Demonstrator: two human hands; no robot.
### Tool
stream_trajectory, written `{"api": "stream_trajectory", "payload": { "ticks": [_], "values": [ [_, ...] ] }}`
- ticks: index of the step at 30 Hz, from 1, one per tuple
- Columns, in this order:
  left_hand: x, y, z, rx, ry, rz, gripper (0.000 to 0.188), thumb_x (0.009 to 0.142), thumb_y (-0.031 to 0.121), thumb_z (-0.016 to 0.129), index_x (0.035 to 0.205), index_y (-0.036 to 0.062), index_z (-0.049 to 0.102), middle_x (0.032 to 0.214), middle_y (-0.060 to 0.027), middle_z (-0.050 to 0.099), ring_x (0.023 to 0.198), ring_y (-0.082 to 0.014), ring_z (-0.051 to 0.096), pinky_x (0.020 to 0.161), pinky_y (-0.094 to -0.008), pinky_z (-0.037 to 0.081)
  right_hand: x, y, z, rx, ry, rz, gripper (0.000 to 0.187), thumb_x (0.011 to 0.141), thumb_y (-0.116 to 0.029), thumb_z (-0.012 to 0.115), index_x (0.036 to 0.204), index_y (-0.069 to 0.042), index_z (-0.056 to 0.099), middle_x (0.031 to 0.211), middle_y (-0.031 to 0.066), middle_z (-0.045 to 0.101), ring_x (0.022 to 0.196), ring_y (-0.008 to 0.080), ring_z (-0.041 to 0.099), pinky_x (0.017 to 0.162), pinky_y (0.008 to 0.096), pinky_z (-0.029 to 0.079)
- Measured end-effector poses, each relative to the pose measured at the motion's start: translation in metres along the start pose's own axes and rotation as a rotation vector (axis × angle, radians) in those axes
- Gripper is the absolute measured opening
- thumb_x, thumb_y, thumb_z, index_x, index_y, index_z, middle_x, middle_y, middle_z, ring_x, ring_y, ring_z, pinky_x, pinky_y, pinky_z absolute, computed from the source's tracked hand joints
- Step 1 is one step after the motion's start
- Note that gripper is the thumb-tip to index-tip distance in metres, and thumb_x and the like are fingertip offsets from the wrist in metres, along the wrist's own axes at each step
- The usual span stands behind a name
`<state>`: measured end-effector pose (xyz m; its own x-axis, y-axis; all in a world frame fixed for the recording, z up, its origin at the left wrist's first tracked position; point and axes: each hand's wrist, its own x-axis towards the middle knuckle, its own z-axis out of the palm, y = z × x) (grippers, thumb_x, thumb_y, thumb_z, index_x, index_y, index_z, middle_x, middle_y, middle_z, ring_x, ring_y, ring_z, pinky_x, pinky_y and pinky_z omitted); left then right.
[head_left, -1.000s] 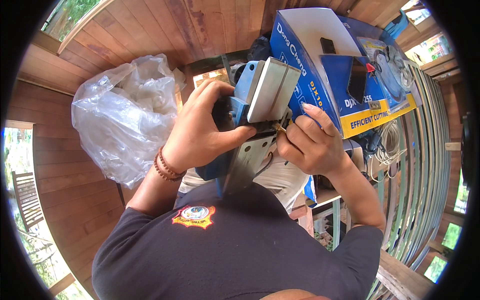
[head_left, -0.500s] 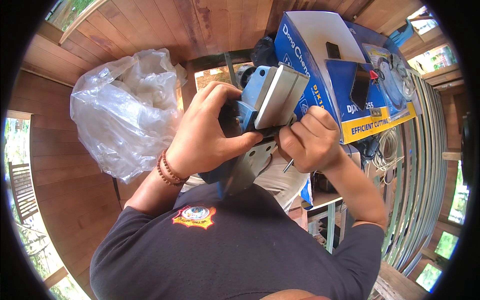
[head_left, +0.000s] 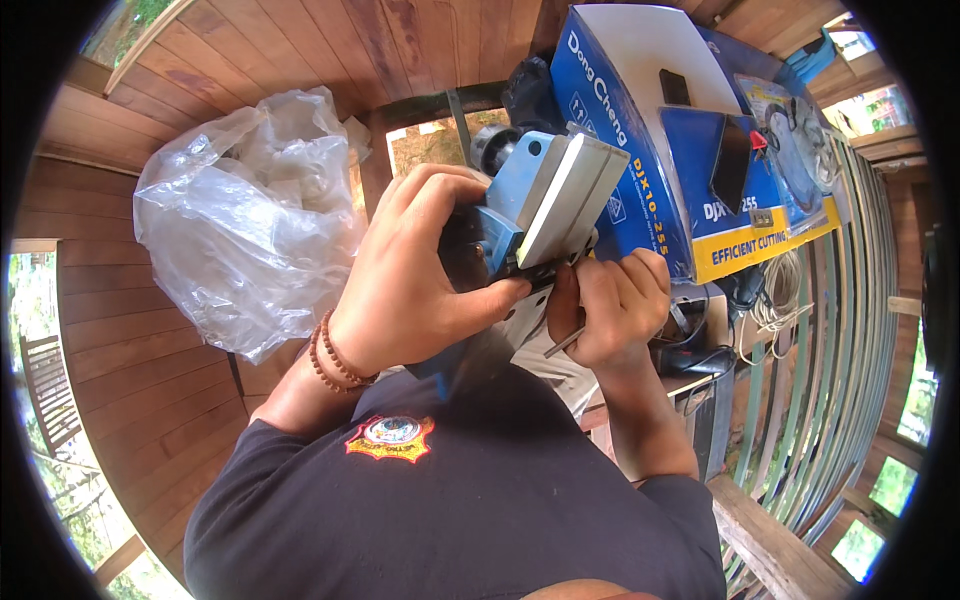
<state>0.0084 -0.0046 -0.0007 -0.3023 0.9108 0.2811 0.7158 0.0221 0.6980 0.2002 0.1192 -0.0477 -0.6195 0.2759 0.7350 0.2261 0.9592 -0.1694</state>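
A blue and black electric hand planer [head_left: 574, 205] is held up in front of my chest, its silver metal sole tilted toward me. My left hand [head_left: 410, 275] wraps round its body, thumb pressed along the edge near the gap in the sole. At that gap on the other side, my right hand [head_left: 615, 308] is closed on a thin metal rod [head_left: 564, 343]; one end sticks out below the fingers. Its working end is hidden by my fingers, so I cannot tell the tool's exact kind.
Crumpled clear plastic bags [head_left: 245, 225] lie to the left. At the right stands a large blue and white box [head_left: 640, 90], with a dark phone-like slab [head_left: 735, 165] and a packaged item on it. Coiled pale cable [head_left: 775, 310] and long slats [head_left: 850, 330] are beyond.
My right hand has turned at the wrist, and its forearm has swung inward to the left. The rod's free end now points more sideways. My left hand keeps its grip on the planer.
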Motion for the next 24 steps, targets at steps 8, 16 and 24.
{"api": "stream_trajectory", "payload": {
  "ticks": [8,16,24],
  "values": [
    [0.003,-0.001,0.001,0.013,-0.026,-0.005,0.069,0.067,0.018,0.092,0.124,-0.0028,0.06,0.125,-0.0162,0.061,0.115,-0.0304,0.064,0.1,-0.0374,0.051,0.003,-0.007,0.008,0.09,0.08,0.164,0.006,0.091,0.004,0.062,0.086,0.005,0.065,0.067,0.0118,0.059,0.057,0.0317,0.055,0.064,0.0411,0.042],
    [0.007,0.003,0.005,0.012,-0.062,-0.036,0.071,0.066,0.016,0.092,0.126,-0.0018,0.059,0.127,-0.0168,0.06,0.117,-0.0314,0.062,0.1,-0.0387,0.051,-0.008,-0.015,0.013,0.105,0.035,0.366,0.006,0.087,0.007,0.065,0.083,0.002,0.065,0.067,0.0106,0.058,0.055,0.0297,0.052,0.064,0.0408,0.04],
    [0.011,-0.002,0.007,0.104,-0.031,-0.031,0.07,0.065,0.016,0.09,0.126,-0.0016,0.059,0.131,-0.0178,0.06,0.119,-0.0334,0.062,0.102,-0.0401,0.05,-0.033,-0.03,0.038,0.216,0.038,0.584,0.014,0.085,0.005,0.069,0.096,-0.003,0.068,0.075,0.0098,0.065,0.064,0.0313,0.057,0.062,0.042,0.041]
  ]
}}
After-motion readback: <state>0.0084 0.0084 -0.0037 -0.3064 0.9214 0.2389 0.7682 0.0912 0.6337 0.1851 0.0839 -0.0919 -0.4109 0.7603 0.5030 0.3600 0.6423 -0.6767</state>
